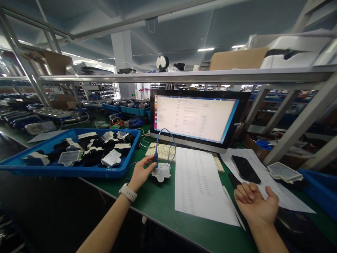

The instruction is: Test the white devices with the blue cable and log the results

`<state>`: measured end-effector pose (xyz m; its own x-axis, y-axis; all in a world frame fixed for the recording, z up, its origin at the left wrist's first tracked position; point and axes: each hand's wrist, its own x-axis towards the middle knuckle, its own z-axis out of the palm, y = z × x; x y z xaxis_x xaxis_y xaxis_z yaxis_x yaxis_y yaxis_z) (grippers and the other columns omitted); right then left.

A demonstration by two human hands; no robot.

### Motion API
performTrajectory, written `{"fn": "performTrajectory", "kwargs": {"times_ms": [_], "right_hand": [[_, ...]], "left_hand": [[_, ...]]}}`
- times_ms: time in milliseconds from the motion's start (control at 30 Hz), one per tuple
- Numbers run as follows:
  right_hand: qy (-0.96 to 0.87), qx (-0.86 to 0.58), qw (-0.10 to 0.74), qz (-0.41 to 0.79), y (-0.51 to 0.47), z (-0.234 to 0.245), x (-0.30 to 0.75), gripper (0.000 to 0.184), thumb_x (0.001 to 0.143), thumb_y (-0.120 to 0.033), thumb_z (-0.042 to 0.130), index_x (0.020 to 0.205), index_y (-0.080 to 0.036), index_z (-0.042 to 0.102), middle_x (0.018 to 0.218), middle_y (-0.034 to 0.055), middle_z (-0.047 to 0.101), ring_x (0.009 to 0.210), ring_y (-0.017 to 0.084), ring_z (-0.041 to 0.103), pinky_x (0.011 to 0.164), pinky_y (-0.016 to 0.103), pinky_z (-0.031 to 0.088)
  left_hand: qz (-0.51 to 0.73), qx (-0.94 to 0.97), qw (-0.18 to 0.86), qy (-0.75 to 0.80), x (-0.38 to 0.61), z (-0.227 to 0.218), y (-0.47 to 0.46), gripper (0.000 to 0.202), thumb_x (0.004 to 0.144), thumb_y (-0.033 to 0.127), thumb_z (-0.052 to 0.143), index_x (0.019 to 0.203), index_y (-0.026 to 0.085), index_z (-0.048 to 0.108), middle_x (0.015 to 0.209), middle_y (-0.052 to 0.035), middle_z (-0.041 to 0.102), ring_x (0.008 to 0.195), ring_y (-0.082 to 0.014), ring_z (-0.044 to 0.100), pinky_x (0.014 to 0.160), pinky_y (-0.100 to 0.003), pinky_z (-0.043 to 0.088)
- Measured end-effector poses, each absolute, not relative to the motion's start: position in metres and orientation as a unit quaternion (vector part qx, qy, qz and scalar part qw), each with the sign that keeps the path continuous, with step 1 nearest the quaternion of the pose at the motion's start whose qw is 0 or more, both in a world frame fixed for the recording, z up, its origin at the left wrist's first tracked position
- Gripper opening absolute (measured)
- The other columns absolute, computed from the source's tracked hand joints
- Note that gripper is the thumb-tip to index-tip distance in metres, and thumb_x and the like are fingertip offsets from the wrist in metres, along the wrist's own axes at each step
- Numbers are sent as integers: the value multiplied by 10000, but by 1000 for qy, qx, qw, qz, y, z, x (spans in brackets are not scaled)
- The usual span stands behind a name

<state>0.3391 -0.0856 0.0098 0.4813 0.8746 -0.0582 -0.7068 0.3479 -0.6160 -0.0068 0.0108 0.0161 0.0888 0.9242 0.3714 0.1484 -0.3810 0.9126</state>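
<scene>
My left hand (142, 171), with a white watch on its wrist, pinches the plug of a blue cable (156, 157) where it goes into a small white and black device (161, 172) on the green bench. The cable loops up in front of the keyboard (163, 151). My right hand (256, 203) rests palm up on the bench edge beside a printed sheet (197, 182), fingers loosely curled and holding nothing. A black phone (245, 168) lies just beyond it.
A blue tray (63, 171) of several similar devices sits at the left. A monitor (197, 117) stands behind the keyboard. Another device (284, 172) lies at the right by a blue bin (321, 191). Metal frame struts rise at the right.
</scene>
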Motion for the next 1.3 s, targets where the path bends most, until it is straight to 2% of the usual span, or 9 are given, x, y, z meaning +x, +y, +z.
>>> {"fn": "performTrajectory", "kwargs": {"times_ms": [300,600,767,867,967,1067,1167,1300], "right_hand": [[-146,-382,814,413,-133,33,372,337,739,-450,465,521,-199,412,432,-47,259,378,78,231,321,192,254],[-170,-434,813,349,-157,19,405,365,785,-458,418,507,-221,422,471,-34,212,398,106,178,325,256,160],[-146,-455,808,345,-161,20,407,359,780,-436,423,500,-211,409,455,-35,227,391,97,193,335,240,182],[-209,-502,784,298,-158,17,410,361,730,-481,453,494,-212,401,423,-42,245,373,91,215,354,232,195],[-304,-627,706,128,-155,7,419,358,679,-547,512,549,-215,474,462,-31,378,406,106,319,398,251,262],[-393,-720,570,-36,-155,-9,430,331,647,-532,594,664,-202,569,636,20,544,586,177,493,550,322,398],[-524,-730,419,-132,-157,-25,438,335,746,-516,514,830,-204,603,855,63,609,837,250,558,769,411,442],[-579,-725,331,-171,-156,-46,442,357,811,-485,467,1012,-216,590,1042,84,598,1000,267,545,877,451,439]], "left_hand": [[535,642,363,411,1,3,21,315,708,323,639,967,145,617,1005,-88,675,964,-222,625,907,-377,481],[548,632,376,399,2,-1,20,340,721,336,629,996,136,607,1027,-104,668,966,-232,630,912,-392,485],[543,638,366,405,1,-2,21,348,725,356,625,996,138,606,1014,-101,670,955,-229,633,903,-386,493],[542,645,348,411,1,-5,19,365,726,385,622,999,144,605,1010,-97,667,947,-229,632,887,-378,503],[546,650,321,421,-1,-11,17,373,722,420,625,984,155,610,975,-85,671,922,-228,636,874,-376,508],[545,657,298,427,-3,-19,18,388,716,447,630,984,168,614,971,-74,673,913,-228,637,883,-388,503],[550,665,279,421,-5,-28,21,401,723,461,623,1004,175,610,1020,-80,667,938,-229,633,905,-400,491],[553,678,254,412,-6,-35,22,383,740,456,609,1012,187,615,1041,-78,669,934,-226,640,894,-387,502]]}}
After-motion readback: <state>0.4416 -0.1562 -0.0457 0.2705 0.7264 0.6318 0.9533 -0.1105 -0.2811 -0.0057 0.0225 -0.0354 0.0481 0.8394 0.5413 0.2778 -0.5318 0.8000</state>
